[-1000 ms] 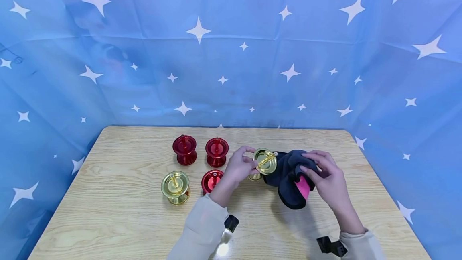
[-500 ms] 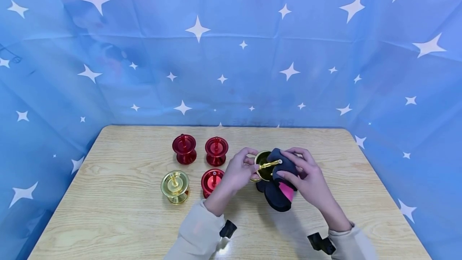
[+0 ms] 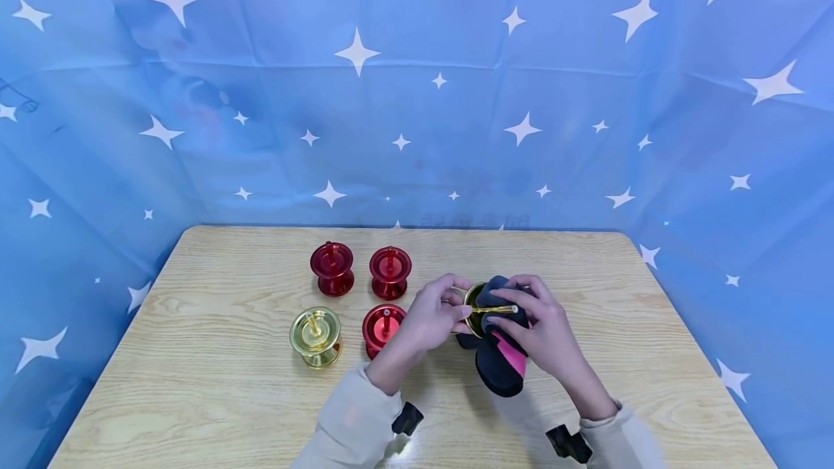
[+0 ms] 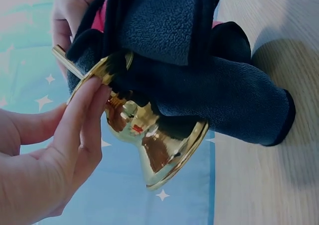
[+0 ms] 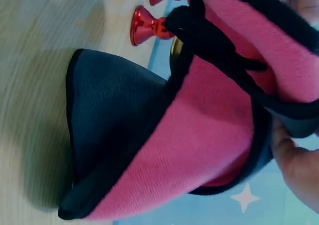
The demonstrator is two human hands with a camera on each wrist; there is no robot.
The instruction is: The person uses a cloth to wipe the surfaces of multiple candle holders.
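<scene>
My left hand point(image 3: 431, 317) pinches the rim of a shiny gold candle holder point(image 4: 157, 148), thumb on one side and fingers on the other. The holder is tilted, so its central stem points right in the head view. A dark cloth point(image 4: 234, 103) with a pink underside point(image 5: 194, 135) is bunched in my right hand point(image 3: 547, 328), gripped between thumb and fingers. Part of the cloth lies in the holder's dish beside the stem, and the rest hangs down below. In the left wrist view, cloth covers much of the holder's upper side.
To the left on the wooden table point(image 3: 195, 382) stand two red candle holders point(image 3: 332, 266) at the back, with another red one point(image 3: 383, 331) close by my left forearm. A second gold holder point(image 3: 316, 335) stands left of it. A blue starry curtain point(image 3: 417, 129) hangs behind.
My right hand has moved left, carrying the cloth from beside the gold candle holder onto its dish. The holder has tipped further, its stem swinging from up-right to nearly level rightward.
</scene>
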